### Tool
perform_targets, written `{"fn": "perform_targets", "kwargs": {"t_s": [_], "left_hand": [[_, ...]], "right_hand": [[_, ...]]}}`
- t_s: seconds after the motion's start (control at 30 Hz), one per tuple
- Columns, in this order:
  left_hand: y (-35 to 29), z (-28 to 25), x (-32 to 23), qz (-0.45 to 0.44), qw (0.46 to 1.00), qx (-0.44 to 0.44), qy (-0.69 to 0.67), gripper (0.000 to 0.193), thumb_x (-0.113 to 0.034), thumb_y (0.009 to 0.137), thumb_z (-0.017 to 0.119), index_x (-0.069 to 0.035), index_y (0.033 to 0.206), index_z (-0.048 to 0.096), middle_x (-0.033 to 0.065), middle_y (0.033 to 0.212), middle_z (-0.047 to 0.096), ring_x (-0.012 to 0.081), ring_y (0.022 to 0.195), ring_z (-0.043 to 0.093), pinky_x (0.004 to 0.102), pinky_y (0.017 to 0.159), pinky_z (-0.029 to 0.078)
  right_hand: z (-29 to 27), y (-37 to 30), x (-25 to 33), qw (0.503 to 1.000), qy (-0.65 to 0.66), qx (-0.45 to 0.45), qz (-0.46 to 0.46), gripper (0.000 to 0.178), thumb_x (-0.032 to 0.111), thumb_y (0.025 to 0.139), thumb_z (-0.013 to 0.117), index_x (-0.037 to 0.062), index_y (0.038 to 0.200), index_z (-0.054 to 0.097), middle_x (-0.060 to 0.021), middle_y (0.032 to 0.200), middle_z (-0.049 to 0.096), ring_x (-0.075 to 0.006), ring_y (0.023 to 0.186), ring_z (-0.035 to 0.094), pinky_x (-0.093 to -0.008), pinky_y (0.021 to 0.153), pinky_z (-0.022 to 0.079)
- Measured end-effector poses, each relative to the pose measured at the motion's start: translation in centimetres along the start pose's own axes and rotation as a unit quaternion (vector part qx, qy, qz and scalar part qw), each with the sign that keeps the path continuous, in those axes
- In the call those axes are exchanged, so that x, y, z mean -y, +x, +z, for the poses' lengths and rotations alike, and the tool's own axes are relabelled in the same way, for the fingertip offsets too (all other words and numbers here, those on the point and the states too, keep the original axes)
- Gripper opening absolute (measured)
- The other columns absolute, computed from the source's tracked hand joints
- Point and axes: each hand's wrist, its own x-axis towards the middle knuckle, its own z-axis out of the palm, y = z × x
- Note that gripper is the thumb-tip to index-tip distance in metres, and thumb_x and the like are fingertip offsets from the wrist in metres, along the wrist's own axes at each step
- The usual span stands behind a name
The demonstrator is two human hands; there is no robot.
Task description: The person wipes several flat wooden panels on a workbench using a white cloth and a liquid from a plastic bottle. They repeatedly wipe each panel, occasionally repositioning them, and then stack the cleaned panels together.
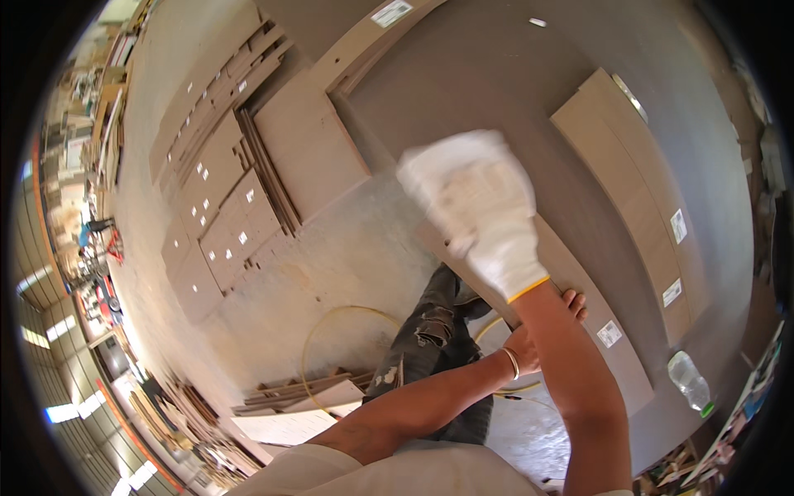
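Note:
My right hand (pixel 496 219), in a white knit glove with a yellow-trimmed cuff, is raised over a long brown panel (pixel 571 269). It is closed around what looks like a wadded white cloth (pixel 467 153), though motion smears both. Bare, with a band at the wrist, my left hand (pixel 527 345) lies across the same panel. Its fingertips come out past my right forearm, which hides the middle of that hand. A white label (pixel 609 333) is stuck near the panel's right end.
Another long brown panel (pixel 616 174) with labels lies farther right on the dark surface (pixel 463 74). A clear plastic bottle (pixel 689 380) with a green cap lies near its end. Stacked labelled boards (pixel 223 223) cover the floor at left. A yellow hose (pixel 308 339) loops by my legs.

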Motion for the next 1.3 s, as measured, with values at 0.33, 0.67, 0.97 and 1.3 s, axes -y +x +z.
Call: {"fn": "perform_targets", "kwargs": {"t_s": [0.33, 0.67, 0.97, 1.3], "left_hand": [[-0.3, -0.7, 0.3, 0.002, 0.992, -0.012, -0.129, 0.072, -0.035, 0.105, 0.052, -0.002, 0.166, 0.032, 0.0156, 0.177, 0.027, 0.0412, 0.163, 0.021, 0.0565, 0.133, 0.020], [0.1, -1.4, 0.5, 0.005, 0.997, -0.025, -0.072, 0.079, -0.045, 0.104, 0.051, -0.005, 0.168, 0.030, 0.0148, 0.179, 0.022, 0.0371, 0.166, 0.014, 0.0610, 0.132, 0.017], [-0.1, -2.2, 0.3, -0.016, 0.968, -0.001, -0.250, 0.071, -0.038, 0.105, 0.043, -0.007, 0.168, 0.033, 0.0135, 0.176, 0.029, 0.0370, 0.162, 0.028, 0.0521, 0.132, 0.026], [0.2, -0.2, -0.6, 0.005, 0.994, -0.013, 0.110, 0.078, -0.054, 0.105, 0.047, -0.010, 0.168, 0.033, 0.0122, 0.178, 0.023, 0.0344, 0.165, 0.019, 0.0651, 0.131, 0.013]], "right_hand": [[0.8, 1.5, 0.5, 0.995, -0.026, -0.064, -0.074, 0.030, 0.022, 0.082, 0.070, 0.0131, 0.109, 0.075, -0.0081, 0.107, 0.073, -0.0294, 0.112, 0.067, -0.0450, 0.104, 0.049], [2.0, -0.8, -1.7, 0.993, -0.020, -0.119, -0.014, 0.050, 0.021, 0.078, 0.071, 0.0105, 0.128, 0.072, -0.0070, 0.133, 0.069, -0.0324, 0.136, 0.056, -0.0512, 0.125, 0.033], [0.5, -9.1, -3.3, 0.983, -0.124, -0.077, 0.114, 0.058, 0.023, 0.074, 0.074, 0.0098, 0.131, 0.066, -0.0119, 0.138, 0.061, -0.0374, 0.137, 0.050, -0.0556, 0.127, 0.027], [1.5, -6.8, 0.8, 0.982, 0.095, 0.044, -0.159, 0.039, 0.023, 0.074, 0.072, 0.0135, 0.111, 0.074, -0.0017, 0.123, 0.069, -0.0266, 0.127, 0.057, -0.0425, 0.116, 0.042]]}}
